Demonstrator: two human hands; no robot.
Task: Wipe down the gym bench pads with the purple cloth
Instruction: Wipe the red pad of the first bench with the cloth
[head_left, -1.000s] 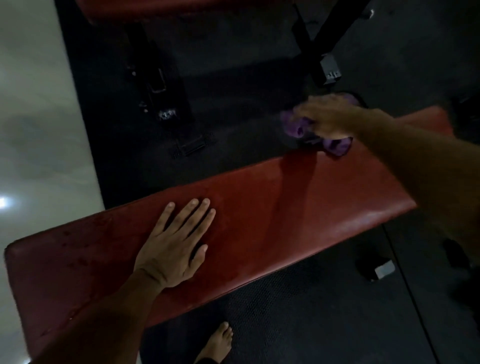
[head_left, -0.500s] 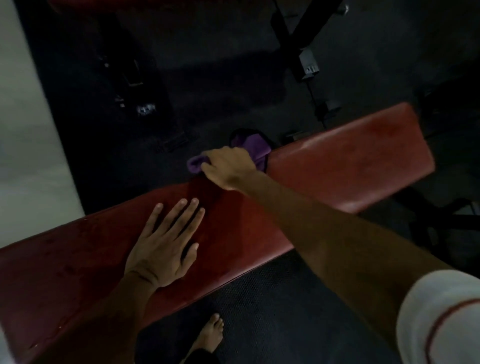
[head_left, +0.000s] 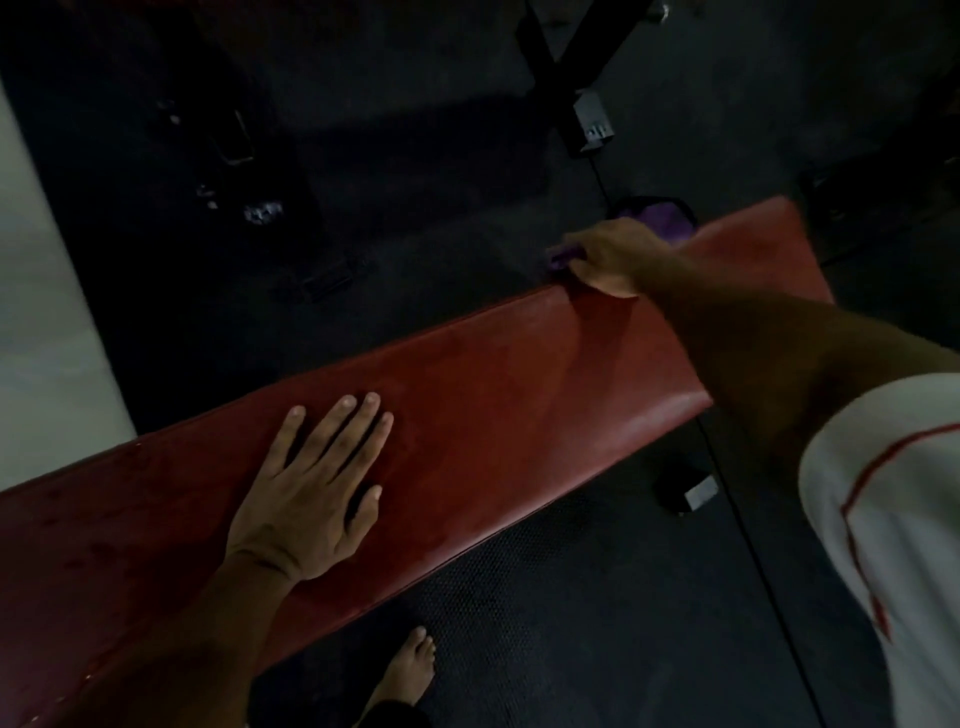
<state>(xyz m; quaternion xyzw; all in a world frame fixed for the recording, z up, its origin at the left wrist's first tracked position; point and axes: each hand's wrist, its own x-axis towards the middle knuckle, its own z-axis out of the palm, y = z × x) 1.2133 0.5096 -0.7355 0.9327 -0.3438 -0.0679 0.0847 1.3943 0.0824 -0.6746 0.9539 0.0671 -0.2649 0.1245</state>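
Note:
A long red bench pad (head_left: 493, 395) runs diagonally from lower left to upper right. My left hand (head_left: 311, 483) rests flat on it, fingers straight and spread. My right hand (head_left: 610, 257) grips the purple cloth (head_left: 665, 221) at the pad's far edge, toward the right end. Most of the cloth is bunched under and behind the hand, with purple folds showing beyond the knuckles and a small bit at the fingertips. Damp streaks shine on the pad below the right hand.
Black rubber flooring (head_left: 545, 623) surrounds the bench. A black metal frame with a bracket (head_left: 592, 124) stands behind it, and dark fittings (head_left: 234, 140) lie at the upper left. Pale floor (head_left: 47, 338) is at the left. My bare foot (head_left: 410, 670) stands below the pad.
My right hand slid the cloth left along the pad's far edge, then back to the right. My left hand stayed flat on the pad.

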